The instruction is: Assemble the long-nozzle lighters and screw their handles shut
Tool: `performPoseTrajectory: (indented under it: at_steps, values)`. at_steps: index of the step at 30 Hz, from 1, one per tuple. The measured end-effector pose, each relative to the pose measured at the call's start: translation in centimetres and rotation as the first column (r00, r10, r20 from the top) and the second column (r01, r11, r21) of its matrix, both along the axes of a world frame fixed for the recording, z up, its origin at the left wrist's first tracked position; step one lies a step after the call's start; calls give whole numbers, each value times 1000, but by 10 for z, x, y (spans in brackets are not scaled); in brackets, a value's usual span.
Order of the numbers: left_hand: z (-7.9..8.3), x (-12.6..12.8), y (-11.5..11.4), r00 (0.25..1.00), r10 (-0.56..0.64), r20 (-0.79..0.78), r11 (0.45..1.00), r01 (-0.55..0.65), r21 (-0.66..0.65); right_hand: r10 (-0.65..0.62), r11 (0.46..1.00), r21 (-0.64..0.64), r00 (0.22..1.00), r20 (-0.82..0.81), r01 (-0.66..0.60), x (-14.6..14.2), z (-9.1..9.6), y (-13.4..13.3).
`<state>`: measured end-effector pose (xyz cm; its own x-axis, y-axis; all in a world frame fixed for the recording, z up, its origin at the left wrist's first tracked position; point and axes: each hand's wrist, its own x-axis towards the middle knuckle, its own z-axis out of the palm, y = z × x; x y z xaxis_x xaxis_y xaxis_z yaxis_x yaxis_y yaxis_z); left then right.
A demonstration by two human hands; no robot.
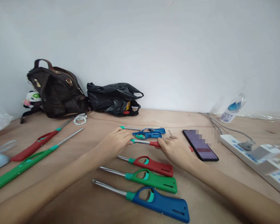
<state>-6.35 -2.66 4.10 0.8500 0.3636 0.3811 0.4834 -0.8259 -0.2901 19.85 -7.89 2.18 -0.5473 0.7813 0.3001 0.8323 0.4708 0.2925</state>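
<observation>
Left hand (116, 140): its fingers are drawn in around the teal end (133, 141), with next to no gap showing in the grip
Right hand (177, 151): its grip is closed on the red handle (155, 144), thumb on the near part; how hard either grip squeezes I cannot tell
Handling the tube: best, I'd judge, to keep both grips in line with the metal tube (142, 142), the right steadying the handle while the left keeps the end from twisting (a sideways load could well bind or bend it)
Tube direction: it leads left from the handle; the long axis runs crosswise, left to right, the handle end slightly nearer the person
Red-handled piece: between the hands at the counter (72, 200), just in front of the opened blue casing (151, 135) and beyond the near red lighter (163, 168)
Nearer rows: a green lighter (161, 182), then a blue lighter (165, 203), tubes also leftward
Phone (191, 140): just beyond the right hand, to its right
</observation>
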Motion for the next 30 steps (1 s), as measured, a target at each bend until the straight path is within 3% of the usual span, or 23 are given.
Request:
performPoseTrajectory:
  at_steps: [3, 9, 14, 18, 21, 25, 28, 30]
  values:
    - [0, 15, -11, 1000, 8, -28, 999, -10, -49, 49, 999, -4, 999, 0, -49, -6, 3, -5]
    - [4, 36, -26, 999, -37, 13, 999, 37, -14, 112, 994, 9, 994, 18, -113, -12, 10, -11]
    - [8, 42, -30, 993, -86, 78, 994, 81, 66, 72, 996, -46, 996, -46, -74, -12, 10, -12]
    - [9, 45, -33, 990, -114, 80, 972, 95, 216, -29, 981, -196, 986, -165, -4, -11, 12, -12]
    - [11, 47, -36, 982, -169, 81, 932, 133, 336, -55, 931, -356, 934, -352, -80, -11, 19, -14]
    - [12, 47, -39, 959, -257, 117, 880, 182, 439, -93, 805, -524, 812, -576, -279, -11, 27, -17]
    - [12, 48, -41, 942, -311, 121, 857, 223, 465, -104, 684, -591, 745, -659, -427, -11, 29, -18]
    - [11, 49, -42, 934, -335, 122, 856, 247, 455, -109, 653, -608, 739, -665, -451, -11, 28, -19]
